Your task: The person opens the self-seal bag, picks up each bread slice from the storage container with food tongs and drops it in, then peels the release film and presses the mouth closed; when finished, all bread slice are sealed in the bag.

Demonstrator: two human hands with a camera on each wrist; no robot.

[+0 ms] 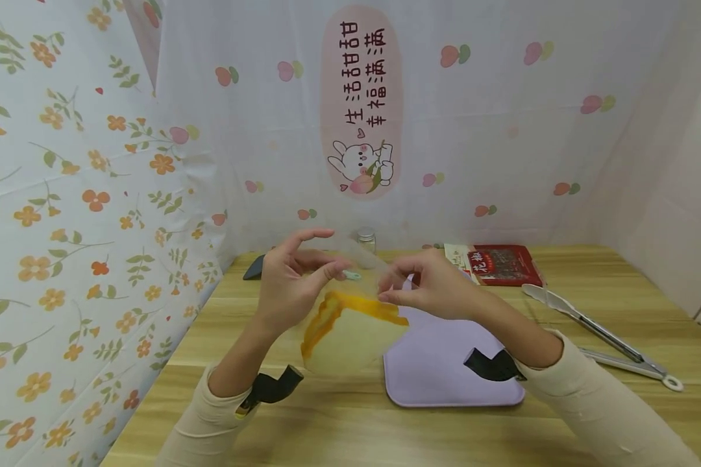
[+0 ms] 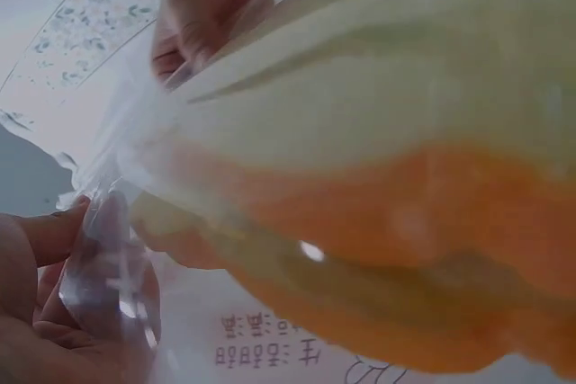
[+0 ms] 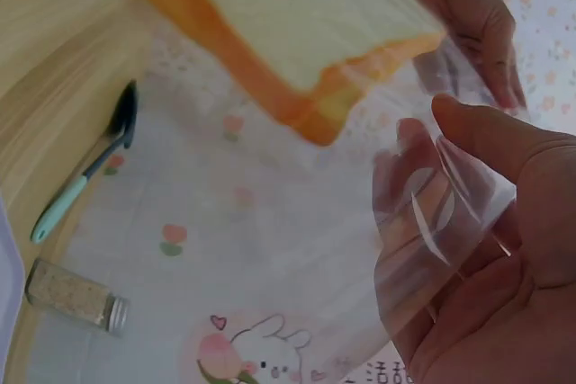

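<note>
Between my two hands a clear plastic bag [image 3: 432,213] is stretched. A thick slice of bread [image 1: 356,337] with an orange-brown crust shows in the bag, its pale face toward me in the head view. My left hand [image 1: 289,285] pinches the bag's edge between thumb and fingers, index finger raised. Opposite it, my right hand [image 1: 438,285] holds the other side of the edge, with the film passing over its fingers in the right wrist view. The bread hangs below both hands, above the wooden table [image 1: 327,421].
A lilac board [image 1: 444,389] lies under my right forearm. Metal tongs [image 1: 602,334] rest at the right, near a red spice packet [image 1: 502,264]. Farther back stand a small glass jar [image 1: 366,239] and a dark-headed utensil with a mint handle [image 3: 61,209].
</note>
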